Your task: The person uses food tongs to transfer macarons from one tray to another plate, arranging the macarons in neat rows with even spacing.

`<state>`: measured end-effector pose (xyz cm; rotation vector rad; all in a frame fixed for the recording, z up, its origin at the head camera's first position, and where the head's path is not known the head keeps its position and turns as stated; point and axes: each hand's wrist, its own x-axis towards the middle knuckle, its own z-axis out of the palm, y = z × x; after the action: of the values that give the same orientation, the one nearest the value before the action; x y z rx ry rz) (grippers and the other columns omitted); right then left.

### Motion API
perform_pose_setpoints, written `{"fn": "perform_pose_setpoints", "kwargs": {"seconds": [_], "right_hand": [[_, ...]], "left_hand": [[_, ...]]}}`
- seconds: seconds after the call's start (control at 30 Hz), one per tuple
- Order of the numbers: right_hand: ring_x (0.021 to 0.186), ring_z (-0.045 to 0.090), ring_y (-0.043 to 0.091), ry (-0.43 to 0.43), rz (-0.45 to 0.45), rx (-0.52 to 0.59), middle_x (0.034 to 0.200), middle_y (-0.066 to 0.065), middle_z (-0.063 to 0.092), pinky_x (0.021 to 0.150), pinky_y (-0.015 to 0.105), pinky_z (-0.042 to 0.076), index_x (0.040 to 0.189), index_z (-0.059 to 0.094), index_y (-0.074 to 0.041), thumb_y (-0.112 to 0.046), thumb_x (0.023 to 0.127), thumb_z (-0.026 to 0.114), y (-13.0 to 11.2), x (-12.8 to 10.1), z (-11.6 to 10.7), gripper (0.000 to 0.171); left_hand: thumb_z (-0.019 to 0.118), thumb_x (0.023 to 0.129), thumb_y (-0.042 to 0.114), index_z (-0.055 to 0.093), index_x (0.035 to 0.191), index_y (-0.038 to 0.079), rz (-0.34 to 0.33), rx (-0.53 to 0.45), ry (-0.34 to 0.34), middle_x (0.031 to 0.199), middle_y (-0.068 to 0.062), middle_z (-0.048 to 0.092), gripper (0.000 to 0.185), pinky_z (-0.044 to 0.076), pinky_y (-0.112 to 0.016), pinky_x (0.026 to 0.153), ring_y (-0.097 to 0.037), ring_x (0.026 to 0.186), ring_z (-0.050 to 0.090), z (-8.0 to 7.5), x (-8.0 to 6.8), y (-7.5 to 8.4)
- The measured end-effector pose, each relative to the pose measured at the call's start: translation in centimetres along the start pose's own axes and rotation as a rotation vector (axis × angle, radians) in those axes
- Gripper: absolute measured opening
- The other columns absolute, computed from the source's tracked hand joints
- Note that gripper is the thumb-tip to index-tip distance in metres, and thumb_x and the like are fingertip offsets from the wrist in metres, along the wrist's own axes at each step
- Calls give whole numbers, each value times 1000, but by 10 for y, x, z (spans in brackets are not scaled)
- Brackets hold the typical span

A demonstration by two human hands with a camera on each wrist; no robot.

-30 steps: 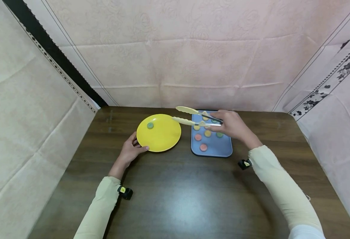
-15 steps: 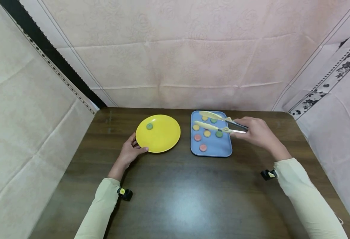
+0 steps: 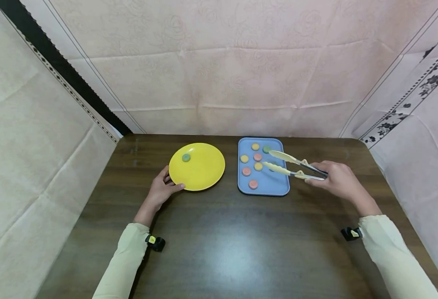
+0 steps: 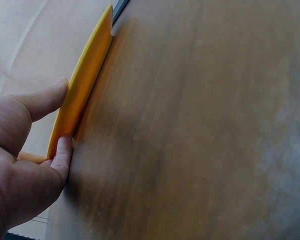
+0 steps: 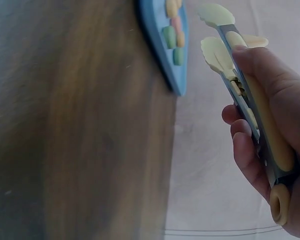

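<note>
My left hand (image 3: 162, 189) pinches the near left rim of a yellow plate (image 3: 201, 172), thumb on top and fingers beneath, as the left wrist view shows. A single green disc (image 3: 186, 158) lies on the plate's upper left. In my right hand (image 3: 340, 178) I hold metal tongs with cream tips (image 3: 282, 156). The tongs' arms are spread, with nothing between the tips. Those tips overlap the right side of a blue tray (image 3: 267, 187) bearing pink discs (image 3: 253, 184), yellow discs (image 3: 255, 147) and green discs (image 3: 266, 149). One green disc there is partly hidden behind the lower tip.
Both plate and tray stand on a dark wooden table (image 3: 211, 232), close to its far edge, with a strip of wood between them. A pale cloth (image 3: 241, 91) hangs behind the table, and more cloth hangs at both sides.
My right hand has moved right and nearer with the tongs; their tips went from beside the plate to over the tray's right side. The left hand keeps its hold on the plate.
</note>
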<state>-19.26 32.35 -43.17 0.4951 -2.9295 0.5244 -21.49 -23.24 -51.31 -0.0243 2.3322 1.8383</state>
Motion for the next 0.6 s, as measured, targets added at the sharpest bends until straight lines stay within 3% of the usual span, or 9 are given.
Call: {"fn": "perform_pose_setpoints", "kwargs": {"seconds": [0.27,0.6], "right_hand": [[86,65,31,-18,27,10,117,29,70,71,50,53,124,71,6,-41,85,84,8,-11,8,62],[79,59,25,-59,53,10,111,22,72,66,41,49,125,71,3,-37,86,84,13,-16,12,57]], "left_hand": [[80,90,11,11,165,11,-6,3,3,159,-20,36,102,55,-32,99,-36,138,50,1,0,1],[80,91,12,10,166,13,-18,4,1,161,-19,33,102,53,-34,102,-36,140,48,0,1,-1]]}}
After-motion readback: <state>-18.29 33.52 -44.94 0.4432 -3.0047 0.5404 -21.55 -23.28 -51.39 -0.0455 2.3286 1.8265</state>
